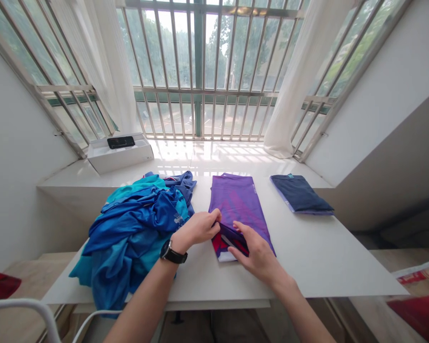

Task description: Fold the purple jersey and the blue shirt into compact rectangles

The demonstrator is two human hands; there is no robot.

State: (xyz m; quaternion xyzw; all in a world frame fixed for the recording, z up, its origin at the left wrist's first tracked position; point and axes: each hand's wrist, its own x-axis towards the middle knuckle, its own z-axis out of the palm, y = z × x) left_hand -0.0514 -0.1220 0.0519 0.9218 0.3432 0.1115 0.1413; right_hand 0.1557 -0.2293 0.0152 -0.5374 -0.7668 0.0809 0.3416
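A purple shirt (236, 197) lies folded into a long strip on the white table, its near end showing red and white. At that end, my left hand (200, 228) pinches the shirt's left edge and lifts it a little. My right hand (255, 252) rests over the near right part of the same shirt, fingers spread and thumb apart. To the left is a loose heap of blue and teal clothes (139, 228), close to my left wrist, which wears a black watch (172, 251). A folded dark navy garment (300, 193) lies flat at the right.
The white table (307, 267) reaches up to a tiled sill under a barred window. On the sill at the left stands a white box (123, 157) with a black phone (120, 142) on it. White curtains (296, 85) hang either side.
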